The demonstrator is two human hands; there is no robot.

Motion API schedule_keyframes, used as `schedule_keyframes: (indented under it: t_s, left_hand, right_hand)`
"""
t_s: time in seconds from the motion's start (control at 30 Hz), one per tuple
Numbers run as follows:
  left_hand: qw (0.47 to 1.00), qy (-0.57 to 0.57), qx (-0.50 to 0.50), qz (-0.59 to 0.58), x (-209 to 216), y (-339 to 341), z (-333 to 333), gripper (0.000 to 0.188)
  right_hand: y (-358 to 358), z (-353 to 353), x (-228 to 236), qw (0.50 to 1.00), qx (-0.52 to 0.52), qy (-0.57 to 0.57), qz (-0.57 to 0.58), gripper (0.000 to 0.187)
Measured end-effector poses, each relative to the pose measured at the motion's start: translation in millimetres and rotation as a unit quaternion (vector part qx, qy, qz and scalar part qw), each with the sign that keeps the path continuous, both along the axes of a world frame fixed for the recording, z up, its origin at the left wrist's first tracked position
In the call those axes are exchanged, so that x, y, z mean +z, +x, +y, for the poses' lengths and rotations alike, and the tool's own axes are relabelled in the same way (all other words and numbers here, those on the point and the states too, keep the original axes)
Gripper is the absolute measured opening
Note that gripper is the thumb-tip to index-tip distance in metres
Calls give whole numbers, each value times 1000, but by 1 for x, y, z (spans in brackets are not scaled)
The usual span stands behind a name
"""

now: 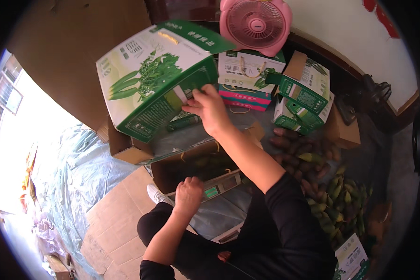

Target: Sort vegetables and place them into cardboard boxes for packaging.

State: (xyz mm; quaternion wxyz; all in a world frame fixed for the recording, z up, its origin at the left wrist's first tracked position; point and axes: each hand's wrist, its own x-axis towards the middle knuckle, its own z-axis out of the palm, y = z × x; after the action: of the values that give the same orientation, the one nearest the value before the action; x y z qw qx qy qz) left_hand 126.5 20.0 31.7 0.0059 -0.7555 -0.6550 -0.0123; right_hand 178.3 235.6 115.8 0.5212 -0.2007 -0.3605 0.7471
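My right hand [209,109] grips the side of a green and white printed carton [149,74] with pictures of green vegetables. The carton is tilted and held up in the air at the far left. Below it, an open cardboard box [163,175] has dark contents that I cannot make out. My left hand [189,192] is at this box's near edge with its fingers curled in; what they close on is hidden. Beside that hand, a scale with a lit green display [211,192] stands along the box's near side.
A pink fan [256,25] stands at the back, behind more printed cartons [303,91]. Dark reddish tubers or fruit [296,151] and long green produce [338,200] lie heaped at the right. Flattened cardboard [119,219] and blue plastic sheeting [84,158] cover the left side.
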Motion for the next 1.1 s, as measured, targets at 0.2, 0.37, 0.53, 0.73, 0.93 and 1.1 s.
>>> schedule_keyframes:
  t_s: [0.2, 0.37, 0.53, 0.73, 0.93, 1.1]
  left_hand:
    - [997, -28, 39, -55, 8, 3, 0, 17]
    - [993, -81, 30, -79, 13, -5, 1, 24]
    - [996, -74, -3, -58, 11, -5, 8, 25]
    - [993, -101, 13, -54, 15, -7, 8, 24]
    - [993, -102, 7, -64, 15, -5, 12, 20]
    - [992, -113, 7, -50, 13, -4, 15, 16]
  right_hand:
    - [-83, 46, -61, 992, 3, -74, -105, 8]
    - [-115, 90, -73, 982, -36, -86, -166, 8]
    - [-116, 130, -106, 978, -56, -132, -154, 6]
    - [-130, 134, -132, 982, -33, -118, -145, 9]
    - [-119, 159, -191, 893, 90, -242, -369, 36]
    - [-124, 165, -210, 904, 104, -309, -276, 52]
